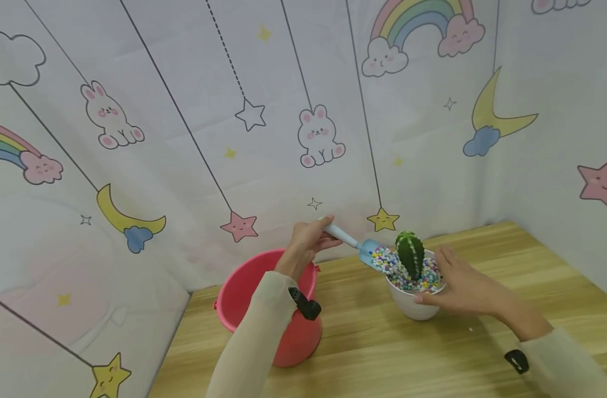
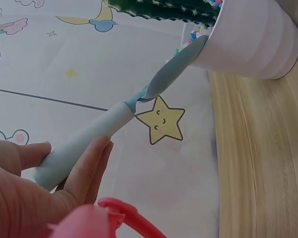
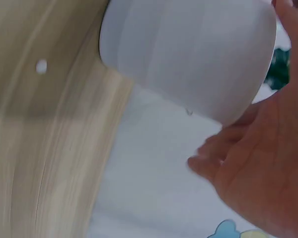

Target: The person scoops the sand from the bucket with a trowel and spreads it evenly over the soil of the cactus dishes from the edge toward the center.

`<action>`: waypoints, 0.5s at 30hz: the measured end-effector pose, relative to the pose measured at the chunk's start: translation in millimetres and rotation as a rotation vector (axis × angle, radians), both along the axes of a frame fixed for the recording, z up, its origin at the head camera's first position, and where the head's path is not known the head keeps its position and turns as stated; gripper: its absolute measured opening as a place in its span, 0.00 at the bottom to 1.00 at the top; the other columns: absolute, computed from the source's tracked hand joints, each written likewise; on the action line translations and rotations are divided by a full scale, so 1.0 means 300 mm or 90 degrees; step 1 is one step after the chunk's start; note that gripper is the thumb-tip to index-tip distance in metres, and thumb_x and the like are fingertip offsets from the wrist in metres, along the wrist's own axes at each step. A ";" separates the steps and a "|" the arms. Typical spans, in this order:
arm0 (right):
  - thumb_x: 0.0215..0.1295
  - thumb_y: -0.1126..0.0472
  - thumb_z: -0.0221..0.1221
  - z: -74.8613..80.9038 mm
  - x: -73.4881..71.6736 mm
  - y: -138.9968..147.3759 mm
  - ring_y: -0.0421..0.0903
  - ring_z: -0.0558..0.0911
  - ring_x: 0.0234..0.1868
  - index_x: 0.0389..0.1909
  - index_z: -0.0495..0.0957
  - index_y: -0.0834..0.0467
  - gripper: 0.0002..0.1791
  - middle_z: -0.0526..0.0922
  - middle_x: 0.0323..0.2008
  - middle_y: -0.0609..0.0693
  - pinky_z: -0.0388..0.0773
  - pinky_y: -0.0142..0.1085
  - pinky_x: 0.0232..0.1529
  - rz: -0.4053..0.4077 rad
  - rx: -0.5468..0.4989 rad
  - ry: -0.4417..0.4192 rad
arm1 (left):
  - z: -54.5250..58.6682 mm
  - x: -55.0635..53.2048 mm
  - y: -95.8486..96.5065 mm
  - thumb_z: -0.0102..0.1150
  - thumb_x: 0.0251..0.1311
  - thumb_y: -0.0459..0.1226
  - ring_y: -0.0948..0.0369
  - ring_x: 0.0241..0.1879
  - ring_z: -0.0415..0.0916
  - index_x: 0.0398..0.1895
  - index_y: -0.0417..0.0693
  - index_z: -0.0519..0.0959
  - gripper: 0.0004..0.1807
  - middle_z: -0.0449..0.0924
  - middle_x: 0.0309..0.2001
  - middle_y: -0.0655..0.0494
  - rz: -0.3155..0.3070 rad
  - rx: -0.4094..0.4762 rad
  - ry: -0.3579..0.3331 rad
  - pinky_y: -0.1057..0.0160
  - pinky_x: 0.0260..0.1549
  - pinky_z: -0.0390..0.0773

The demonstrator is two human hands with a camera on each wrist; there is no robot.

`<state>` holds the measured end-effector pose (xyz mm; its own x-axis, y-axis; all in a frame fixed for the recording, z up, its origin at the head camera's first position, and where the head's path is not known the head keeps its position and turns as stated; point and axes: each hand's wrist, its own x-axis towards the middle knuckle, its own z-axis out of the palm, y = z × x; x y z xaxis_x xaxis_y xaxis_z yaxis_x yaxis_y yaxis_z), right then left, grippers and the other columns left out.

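My left hand (image 1: 309, 241) grips the pale handle of a small light-blue trowel (image 1: 344, 236). In the left wrist view the trowel (image 2: 164, 74) tilts with its blade tip at the rim of a white flowerpot (image 2: 253, 39). Multicoloured pebbles (image 1: 380, 258) lie at the blade's tip and spread over the pot's top. A green ribbed cactus (image 1: 410, 255) stands upright among them. My right hand (image 1: 470, 284) holds the side of the white flowerpot (image 1: 417, 305), thumb in front and fingers behind. In the right wrist view that hand (image 3: 268, 163) cups the ridged pot (image 3: 188, 54).
A pink bucket (image 1: 298, 340) stands on the wooden table (image 1: 355, 354), left of the pot and below my left forearm. One small white pebble (image 3: 41, 66) lies on the tabletop. A printed cloth (image 1: 184, 110) hangs close behind the table.
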<state>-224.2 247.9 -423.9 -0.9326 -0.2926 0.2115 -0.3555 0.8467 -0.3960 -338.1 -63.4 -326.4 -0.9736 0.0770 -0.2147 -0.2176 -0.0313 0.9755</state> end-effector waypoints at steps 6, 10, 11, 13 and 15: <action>0.58 0.29 0.69 -0.009 -0.004 0.019 0.78 0.57 0.78 0.78 0.52 0.77 0.68 0.54 0.78 0.78 0.62 0.72 0.76 0.016 -0.010 -0.015 | 0.005 0.013 0.002 0.67 0.71 0.41 0.48 0.43 0.92 0.48 0.33 0.80 0.17 0.87 0.32 0.44 -0.009 -0.005 0.018 0.51 0.50 0.90; 0.58 0.25 0.67 -0.014 0.007 0.014 0.77 0.64 0.75 0.77 0.54 0.77 0.69 0.60 0.76 0.76 0.67 0.70 0.74 0.009 0.016 0.003 | 0.011 0.020 0.002 0.67 0.71 0.42 0.51 0.40 0.93 0.49 0.33 0.82 0.18 0.88 0.31 0.46 -0.018 -0.018 0.026 0.52 0.50 0.91; 0.58 0.26 0.68 -0.009 0.010 0.012 0.77 0.65 0.74 0.77 0.54 0.77 0.69 0.61 0.75 0.76 0.68 0.70 0.73 0.014 0.015 0.009 | 0.012 0.022 0.001 0.67 0.71 0.42 0.51 0.40 0.93 0.49 0.33 0.82 0.18 0.88 0.31 0.47 -0.019 -0.024 0.029 0.52 0.51 0.91; 0.57 0.28 0.70 0.000 0.010 0.013 0.78 0.65 0.74 0.76 0.54 0.77 0.68 0.61 0.74 0.77 0.67 0.71 0.73 0.028 0.007 0.017 | 0.014 0.024 0.000 0.67 0.71 0.42 0.52 0.39 0.93 0.49 0.33 0.82 0.18 0.88 0.31 0.47 -0.020 -0.034 0.036 0.53 0.49 0.91; 0.57 0.30 0.71 0.007 0.006 0.015 0.78 0.64 0.74 0.77 0.53 0.76 0.67 0.60 0.74 0.77 0.66 0.72 0.73 0.040 -0.010 0.006 | 0.015 0.026 -0.001 0.67 0.71 0.43 0.51 0.39 0.93 0.49 0.33 0.83 0.19 0.88 0.31 0.47 -0.018 -0.042 0.043 0.55 0.46 0.92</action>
